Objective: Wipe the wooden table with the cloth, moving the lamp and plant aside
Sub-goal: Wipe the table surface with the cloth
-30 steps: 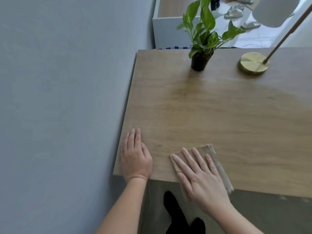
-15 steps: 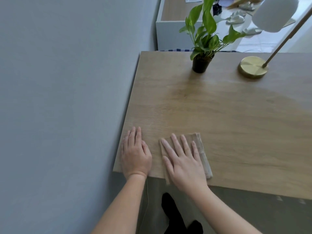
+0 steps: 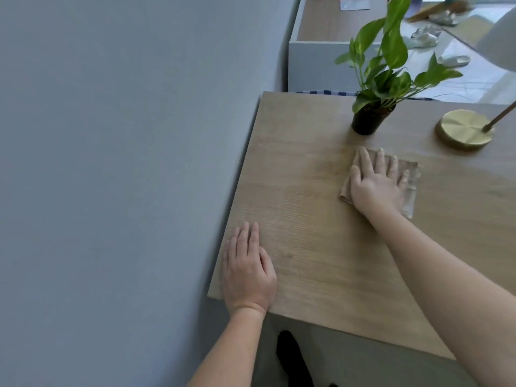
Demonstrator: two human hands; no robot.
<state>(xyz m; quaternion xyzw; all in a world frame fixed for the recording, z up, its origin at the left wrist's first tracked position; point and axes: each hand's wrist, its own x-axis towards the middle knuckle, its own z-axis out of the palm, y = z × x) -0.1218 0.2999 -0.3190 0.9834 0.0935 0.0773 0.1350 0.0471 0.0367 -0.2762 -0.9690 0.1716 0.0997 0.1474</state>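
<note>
My right hand (image 3: 377, 185) lies flat with spread fingers on a beige folded cloth (image 3: 411, 188), pressing it onto the wooden table (image 3: 321, 247) just in front of the plant. The plant (image 3: 371, 118) is a leafy green one in a small black pot near the table's far edge. Right of it stands the lamp's round brass base (image 3: 465, 129), with its slanted stem and white shade (image 3: 502, 48) at the frame's right edge. My left hand (image 3: 247, 272) rests flat, fingers together, on the table's near left corner.
A grey wall (image 3: 111, 163) runs along the table's left side. Beyond the far edge stands a white cabinet (image 3: 318, 62), with pale shoes (image 3: 424, 37) on the floor behind. My dark foot (image 3: 290, 356) shows below the table's near edge.
My right hand has slid the cloth from the near edge, beside my left hand, forward across the table to just in front of the plant. My left hand has stayed at the corner.
</note>
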